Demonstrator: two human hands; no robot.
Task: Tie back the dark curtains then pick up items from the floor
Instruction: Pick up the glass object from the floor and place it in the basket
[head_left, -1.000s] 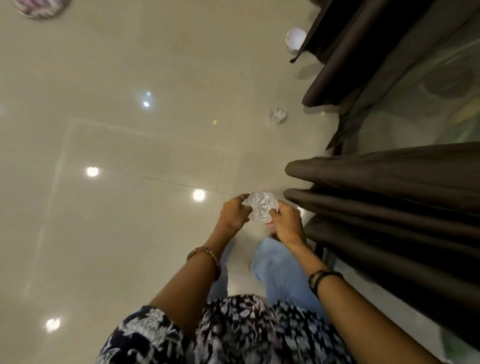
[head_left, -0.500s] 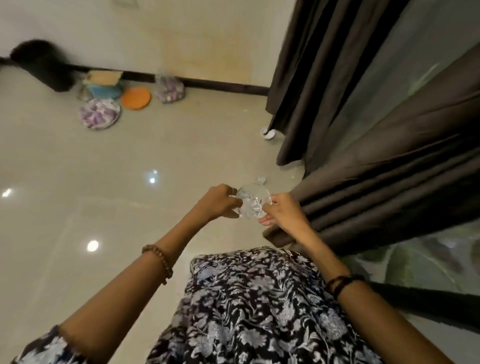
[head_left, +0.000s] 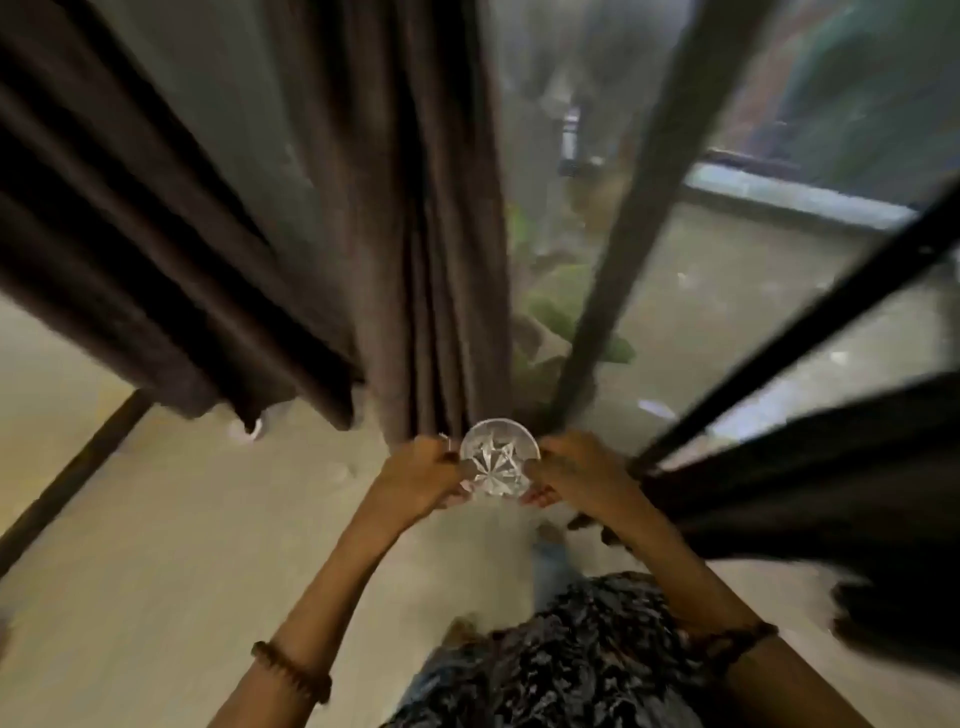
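Observation:
A small clear cut-glass dish (head_left: 500, 457) with a star pattern is held between both hands in front of me. My left hand (head_left: 415, 475) grips its left rim and my right hand (head_left: 574, 473) grips its right rim. Dark brown curtains (head_left: 405, 218) hang straight ahead, their hems just beyond the dish. Another dark curtain panel (head_left: 831, 499) spreads out at the right, close to my right forearm. The picture is blurred by motion.
Behind the curtains is a glass window with dark frame bars (head_left: 639, 208), with plants outside. A small white object (head_left: 244, 428) lies on the pale tiled floor (head_left: 171, 545) under the left curtain's hem. A dark skirting strip (head_left: 67, 483) runs along the left.
The view has swung up from the floor toward the window and curtains. Both hands have kept hold of the glass dish, now seen face-on with its star pattern.

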